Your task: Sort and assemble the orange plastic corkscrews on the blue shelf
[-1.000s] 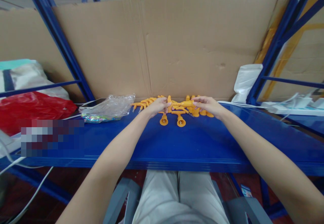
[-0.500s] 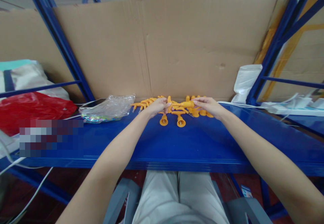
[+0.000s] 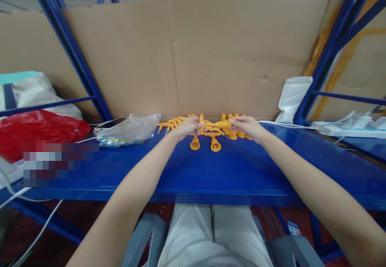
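Note:
My left hand (image 3: 190,127) is closed on the handle end of an orange plastic piece (image 3: 219,125) lying crosswise between my hands. The fingers of my right hand (image 3: 246,125) pinch its wider, ribbed end. Just in front, two similar orange pieces rest on the table, a left bell-shaped cup (image 3: 195,143) and a right bell-shaped cup (image 3: 215,144), with their mouths toward me and small chains showing. Several orange handle pieces (image 3: 174,122) lie behind and left of my left hand, some with chains. Rounded orange parts (image 3: 232,135) sit in a cluster partly hidden by my right hand.
A clear plastic bag (image 3: 132,126) lies left on the blue table (image 3: 211,174), near a red bag (image 3: 42,132). Cardboard (image 3: 220,54) stands along the back. At right are a white pouch (image 3: 294,98), cables and a power strip (image 3: 346,129). Blue metal posts flank the table.
My right hand has shifted very slightly at the ribbed end of the orange piece. My left hand stays in place, and the other parts have not moved.

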{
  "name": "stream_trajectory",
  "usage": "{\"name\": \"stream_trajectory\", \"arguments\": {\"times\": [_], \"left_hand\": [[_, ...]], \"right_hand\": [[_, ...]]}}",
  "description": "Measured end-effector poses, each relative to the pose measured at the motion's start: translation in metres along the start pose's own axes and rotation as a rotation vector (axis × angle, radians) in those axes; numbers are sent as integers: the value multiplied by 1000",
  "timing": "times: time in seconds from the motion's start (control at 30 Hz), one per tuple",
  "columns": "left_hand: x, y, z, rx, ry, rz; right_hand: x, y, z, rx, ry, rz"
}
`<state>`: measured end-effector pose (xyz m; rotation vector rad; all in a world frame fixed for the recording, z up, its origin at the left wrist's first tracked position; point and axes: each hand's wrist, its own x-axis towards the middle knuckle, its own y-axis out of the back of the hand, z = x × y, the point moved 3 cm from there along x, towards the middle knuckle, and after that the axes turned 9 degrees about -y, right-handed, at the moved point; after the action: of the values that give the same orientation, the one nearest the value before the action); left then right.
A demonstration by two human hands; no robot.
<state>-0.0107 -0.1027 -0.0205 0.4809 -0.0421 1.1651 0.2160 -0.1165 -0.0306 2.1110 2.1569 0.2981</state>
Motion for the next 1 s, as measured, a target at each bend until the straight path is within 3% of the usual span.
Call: {"name": "stream_trajectory", "arguments": {"times": [0.2, 0.33, 0.57, 0.7, 0.83, 1.0], "left_hand": [[0, 1, -2, -28, 18, -2], [0, 5, 0, -58, 37, 37], [7, 38, -13, -190, 65, 310], [10, 62, -34, -263, 188, 462], [8, 77, -49, -247, 276, 469], [3, 79, -61, -112, 433, 434]], "right_hand": [[0, 0, -1, -86, 17, -4], [-1, 5, -4, -96, 13, 72], [-2, 6, -5, -139, 5, 116], [-4, 2, -4, -171, 21, 84], [-5, 0, -4, -207, 21, 90], [-2, -3, -2, -225, 35, 82]]}}
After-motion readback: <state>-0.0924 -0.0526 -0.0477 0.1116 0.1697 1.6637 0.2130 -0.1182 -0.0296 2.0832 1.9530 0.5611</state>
